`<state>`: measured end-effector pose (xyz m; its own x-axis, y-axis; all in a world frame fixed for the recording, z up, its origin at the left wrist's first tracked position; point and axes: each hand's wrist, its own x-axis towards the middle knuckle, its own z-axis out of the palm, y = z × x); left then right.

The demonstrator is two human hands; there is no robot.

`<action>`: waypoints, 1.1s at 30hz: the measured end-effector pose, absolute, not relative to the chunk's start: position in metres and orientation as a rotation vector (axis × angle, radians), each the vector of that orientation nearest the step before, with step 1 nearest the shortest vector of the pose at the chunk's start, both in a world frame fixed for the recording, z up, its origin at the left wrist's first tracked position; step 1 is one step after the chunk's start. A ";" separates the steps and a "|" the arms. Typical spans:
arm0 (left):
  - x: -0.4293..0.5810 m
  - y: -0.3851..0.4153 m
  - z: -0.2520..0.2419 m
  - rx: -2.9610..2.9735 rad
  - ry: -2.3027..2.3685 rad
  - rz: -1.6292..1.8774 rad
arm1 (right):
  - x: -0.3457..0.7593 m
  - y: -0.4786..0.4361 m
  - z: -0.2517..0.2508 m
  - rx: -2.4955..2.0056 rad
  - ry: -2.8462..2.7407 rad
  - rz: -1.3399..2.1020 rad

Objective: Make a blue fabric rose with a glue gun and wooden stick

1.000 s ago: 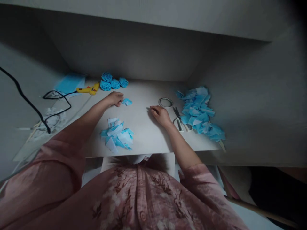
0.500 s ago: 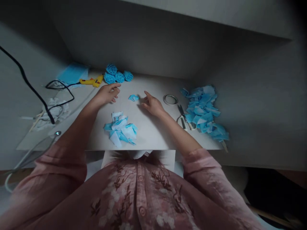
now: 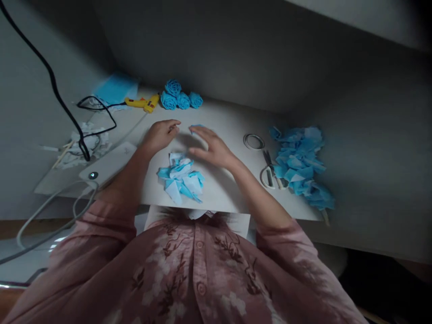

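Note:
My right hand (image 3: 214, 147) is over the middle of the white table, its thumb and fingers apart. Just beyond its fingertips peeks a small blue crepe paper piece (image 3: 197, 127), mostly hidden by the fingers. To the left, my left hand (image 3: 162, 136) hovers with loosely bent fingers and nothing visible in them. Between my forearms lies a loose pile of blue and white paper pieces (image 3: 182, 177). Several rolled blue paper roses (image 3: 183, 101) sit together at the back, beyond my left hand.
A yellow glue gun (image 3: 143, 103) with a black cord lies back left, beside a flat blue sheet (image 3: 116, 88). White scraps (image 3: 89, 143) and a white power bank (image 3: 113, 165) are at left. To the right are a ring of wire (image 3: 254, 141), scissors (image 3: 268, 173) and heaped blue paper (image 3: 300, 162).
The view has shifted, so the table's things appear farther right. My right hand has spread its fingers and now covers most of the small blue piece, which was in plain sight before.

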<state>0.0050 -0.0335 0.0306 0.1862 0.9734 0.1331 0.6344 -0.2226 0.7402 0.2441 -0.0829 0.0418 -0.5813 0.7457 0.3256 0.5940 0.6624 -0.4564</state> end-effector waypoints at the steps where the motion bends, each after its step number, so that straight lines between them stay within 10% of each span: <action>1: 0.005 -0.033 0.031 1.956 1.513 0.834 | 0.239 -0.106 0.048 -0.939 -2.452 0.473; 33: 0.050 -0.051 -0.002 1.806 1.048 0.840 | 0.341 -0.101 0.038 -1.321 -1.960 0.753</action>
<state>0.0504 -0.0507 -0.0018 0.4200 0.8988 0.1259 0.3184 -0.2758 0.9069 0.3407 -0.1014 0.0377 -0.2817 0.9393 0.1958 0.5666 0.3275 -0.7561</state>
